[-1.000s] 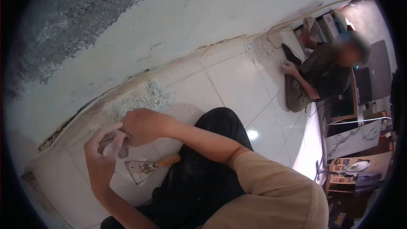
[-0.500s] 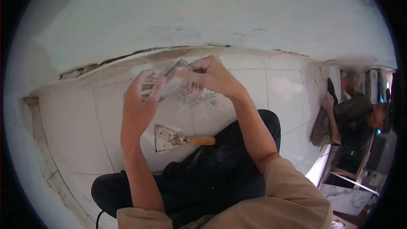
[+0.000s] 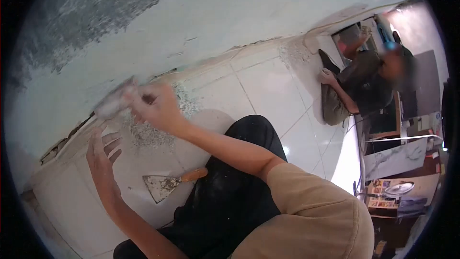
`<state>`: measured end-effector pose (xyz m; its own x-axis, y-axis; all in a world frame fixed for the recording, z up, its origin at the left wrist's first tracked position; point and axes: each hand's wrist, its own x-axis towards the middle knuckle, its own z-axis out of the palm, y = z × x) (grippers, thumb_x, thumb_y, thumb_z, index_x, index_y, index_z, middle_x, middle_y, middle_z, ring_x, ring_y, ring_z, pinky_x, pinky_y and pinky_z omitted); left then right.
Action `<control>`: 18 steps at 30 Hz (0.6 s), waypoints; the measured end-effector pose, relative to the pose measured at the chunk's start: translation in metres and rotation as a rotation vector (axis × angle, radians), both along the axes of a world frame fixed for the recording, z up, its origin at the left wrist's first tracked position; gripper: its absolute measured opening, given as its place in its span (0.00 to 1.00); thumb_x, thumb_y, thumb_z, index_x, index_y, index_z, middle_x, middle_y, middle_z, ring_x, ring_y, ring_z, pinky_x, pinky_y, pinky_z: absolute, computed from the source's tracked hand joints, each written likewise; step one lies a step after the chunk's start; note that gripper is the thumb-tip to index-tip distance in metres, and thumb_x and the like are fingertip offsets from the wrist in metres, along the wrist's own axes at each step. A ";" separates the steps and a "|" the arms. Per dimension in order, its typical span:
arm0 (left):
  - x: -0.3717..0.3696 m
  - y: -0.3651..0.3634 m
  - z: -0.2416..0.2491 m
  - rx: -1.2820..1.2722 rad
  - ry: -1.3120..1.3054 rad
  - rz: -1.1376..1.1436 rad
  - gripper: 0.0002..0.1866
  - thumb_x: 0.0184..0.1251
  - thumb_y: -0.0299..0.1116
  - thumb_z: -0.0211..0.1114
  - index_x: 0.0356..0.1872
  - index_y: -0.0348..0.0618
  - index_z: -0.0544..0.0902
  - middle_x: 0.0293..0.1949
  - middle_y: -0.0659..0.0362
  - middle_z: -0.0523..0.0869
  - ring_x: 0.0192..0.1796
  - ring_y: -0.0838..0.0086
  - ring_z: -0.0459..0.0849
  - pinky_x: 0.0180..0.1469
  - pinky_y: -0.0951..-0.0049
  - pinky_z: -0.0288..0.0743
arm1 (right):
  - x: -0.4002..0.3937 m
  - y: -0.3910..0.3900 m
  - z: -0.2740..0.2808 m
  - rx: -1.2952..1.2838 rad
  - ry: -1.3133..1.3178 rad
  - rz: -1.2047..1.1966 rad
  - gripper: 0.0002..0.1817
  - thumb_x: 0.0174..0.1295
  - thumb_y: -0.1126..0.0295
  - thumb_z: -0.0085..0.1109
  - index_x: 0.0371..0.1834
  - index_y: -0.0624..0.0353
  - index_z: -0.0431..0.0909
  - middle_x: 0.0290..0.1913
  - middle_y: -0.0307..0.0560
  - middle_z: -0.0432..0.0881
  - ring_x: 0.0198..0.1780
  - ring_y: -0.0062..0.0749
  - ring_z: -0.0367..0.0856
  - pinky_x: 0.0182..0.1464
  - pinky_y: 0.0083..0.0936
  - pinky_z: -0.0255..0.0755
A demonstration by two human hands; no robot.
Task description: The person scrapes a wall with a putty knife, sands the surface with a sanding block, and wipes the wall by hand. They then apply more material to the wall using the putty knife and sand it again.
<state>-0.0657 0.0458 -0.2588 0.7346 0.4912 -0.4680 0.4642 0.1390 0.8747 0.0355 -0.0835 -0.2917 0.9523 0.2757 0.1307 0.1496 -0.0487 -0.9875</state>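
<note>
My right hand (image 3: 155,107) grips a pale, blurred sheet-like piece (image 3: 112,102) and holds it up against the foot of the white wall (image 3: 230,14). My left hand (image 3: 102,156) hovers just below it with fingers spread and nothing in it. A scraper (image 3: 167,183) with a wooden handle and a dirty metal blade lies on the white floor tiles (image 3: 258,91) beside my knee. A heap of grey-white scrapings (image 3: 155,132) lies on the floor under my right hand.
The wall's base shows a cracked, peeling strip (image 3: 72,136). Another person (image 3: 364,84) sits on the floor at the right by the wall. Furniture and a marbled board (image 3: 395,158) stand at the far right.
The view has swung back to the right. My right hand has carried the pale piece up to the wall's foot. My left hand has let go of it and dropped below.
</note>
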 end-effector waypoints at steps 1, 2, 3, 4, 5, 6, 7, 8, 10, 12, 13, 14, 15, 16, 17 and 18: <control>0.001 -0.002 0.002 -0.020 -0.022 0.007 0.28 0.64 0.54 0.47 0.54 0.42 0.73 0.38 0.55 0.80 0.42 0.70 0.78 0.46 0.70 0.70 | 0.001 0.001 -0.002 -0.165 -0.083 0.056 0.19 0.59 0.61 0.56 0.17 0.65 0.76 0.12 0.37 0.73 0.15 0.15 0.72 0.16 0.13 0.63; 0.000 -0.004 0.002 -0.018 -0.028 -0.005 0.28 0.64 0.54 0.47 0.54 0.42 0.73 0.38 0.55 0.80 0.42 0.70 0.78 0.46 0.70 0.70 | 0.000 -0.002 -0.006 -0.164 -0.088 0.043 0.19 0.59 0.61 0.56 0.17 0.65 0.76 0.12 0.37 0.73 0.15 0.15 0.72 0.16 0.13 0.63; 0.001 -0.005 0.005 -0.020 -0.018 0.011 0.28 0.64 0.54 0.46 0.54 0.42 0.73 0.38 0.55 0.80 0.43 0.70 0.78 0.47 0.70 0.69 | 0.002 -0.003 0.003 -0.125 -0.134 0.000 0.19 0.59 0.62 0.56 0.16 0.64 0.75 0.12 0.36 0.73 0.15 0.14 0.71 0.16 0.13 0.63; 0.000 -0.005 0.006 -0.024 -0.006 0.036 0.28 0.64 0.54 0.46 0.54 0.42 0.73 0.38 0.55 0.80 0.43 0.71 0.77 0.47 0.70 0.69 | 0.004 -0.005 0.011 -0.089 -0.178 -0.034 0.19 0.59 0.62 0.56 0.15 0.64 0.74 0.11 0.35 0.72 0.14 0.13 0.71 0.16 0.12 0.62; 0.000 -0.003 0.007 -0.025 -0.006 0.040 0.28 0.64 0.54 0.46 0.54 0.42 0.73 0.38 0.55 0.80 0.43 0.71 0.77 0.47 0.70 0.69 | 0.012 -0.010 0.017 0.022 -0.143 -0.043 0.18 0.60 0.63 0.55 0.16 0.64 0.74 0.12 0.36 0.73 0.15 0.12 0.70 0.16 0.12 0.63; 0.001 0.000 0.010 -0.025 0.022 0.068 0.27 0.64 0.53 0.44 0.54 0.43 0.73 0.40 0.55 0.79 0.45 0.70 0.77 0.49 0.69 0.68 | 0.011 -0.012 0.022 0.021 -0.143 -0.038 0.18 0.60 0.63 0.55 0.16 0.64 0.74 0.12 0.36 0.73 0.15 0.12 0.70 0.16 0.12 0.63; 0.001 0.002 0.011 -0.026 0.050 0.097 0.26 0.64 0.51 0.43 0.54 0.45 0.72 0.42 0.55 0.79 0.46 0.70 0.77 0.51 0.68 0.68 | 0.009 -0.013 0.027 0.045 -0.107 -0.073 0.17 0.60 0.64 0.55 0.17 0.64 0.75 0.13 0.36 0.73 0.15 0.12 0.70 0.16 0.12 0.63; 0.000 0.003 0.009 -0.029 0.050 0.101 0.26 0.64 0.51 0.43 0.54 0.45 0.72 0.42 0.55 0.79 0.46 0.70 0.77 0.51 0.68 0.68 | 0.009 -0.012 0.031 0.067 -0.073 -0.109 0.16 0.60 0.64 0.55 0.18 0.63 0.75 0.13 0.36 0.73 0.15 0.12 0.70 0.16 0.12 0.63; 0.000 0.002 0.003 -0.032 -0.034 0.063 0.25 0.64 0.50 0.44 0.54 0.44 0.72 0.41 0.55 0.79 0.47 0.70 0.77 0.52 0.68 0.67 | -0.001 0.002 0.023 0.113 -0.012 -0.066 0.16 0.60 0.65 0.55 0.19 0.64 0.75 0.13 0.36 0.73 0.16 0.12 0.71 0.16 0.11 0.63; 0.003 -0.001 0.001 -0.052 0.009 0.037 0.25 0.64 0.50 0.45 0.54 0.44 0.72 0.41 0.55 0.79 0.47 0.70 0.77 0.52 0.69 0.67 | -0.004 0.013 0.013 -0.100 -0.202 0.029 0.16 0.60 0.65 0.55 0.20 0.65 0.75 0.13 0.36 0.73 0.16 0.13 0.72 0.16 0.11 0.63; 0.003 -0.001 0.000 -0.067 0.052 0.017 0.25 0.64 0.50 0.46 0.54 0.44 0.72 0.41 0.55 0.79 0.47 0.70 0.77 0.52 0.69 0.67 | -0.008 0.010 0.020 -0.068 -0.169 0.010 0.16 0.60 0.65 0.56 0.20 0.66 0.76 0.13 0.37 0.73 0.16 0.14 0.73 0.16 0.11 0.64; 0.002 0.000 0.000 -0.065 0.055 0.018 0.25 0.64 0.50 0.46 0.54 0.44 0.72 0.41 0.55 0.79 0.47 0.70 0.77 0.52 0.69 0.67 | -0.004 0.005 0.023 -0.067 -0.166 0.011 0.16 0.60 0.65 0.56 0.20 0.66 0.76 0.13 0.37 0.73 0.16 0.14 0.73 0.16 0.11 0.64; 0.001 0.000 0.000 -0.039 0.023 0.025 0.25 0.64 0.50 0.46 0.54 0.43 0.72 0.41 0.55 0.79 0.46 0.70 0.77 0.52 0.69 0.67 | 0.004 -0.001 0.026 -0.016 -0.141 -0.021 0.16 0.60 0.65 0.56 0.20 0.66 0.75 0.13 0.37 0.73 0.16 0.14 0.73 0.16 0.12 0.64; 0.000 -0.001 0.001 -0.018 -0.011 0.030 0.25 0.64 0.50 0.47 0.54 0.42 0.72 0.40 0.55 0.79 0.46 0.69 0.77 0.51 0.69 0.67 | 0.008 -0.006 0.028 0.029 -0.119 -0.056 0.16 0.60 0.65 0.56 0.20 0.66 0.75 0.13 0.38 0.73 0.15 0.15 0.73 0.16 0.13 0.65; 0.000 -0.001 0.004 -0.027 -0.013 0.030 0.25 0.64 0.50 0.47 0.54 0.42 0.72 0.40 0.55 0.79 0.46 0.69 0.77 0.51 0.69 0.67 | 0.007 -0.009 0.031 0.020 -0.121 -0.056 0.16 0.60 0.65 0.56 0.20 0.66 0.75 0.13 0.38 0.73 0.15 0.15 0.73 0.16 0.13 0.65; 0.002 -0.002 0.008 -0.019 -0.019 0.055 0.25 0.64 0.50 0.48 0.53 0.42 0.73 0.40 0.55 0.79 0.46 0.69 0.77 0.51 0.69 0.67 | 0.007 -0.010 0.036 0.048 -0.058 -0.065 0.16 0.60 0.65 0.55 0.20 0.66 0.75 0.13 0.38 0.74 0.15 0.15 0.73 0.16 0.13 0.65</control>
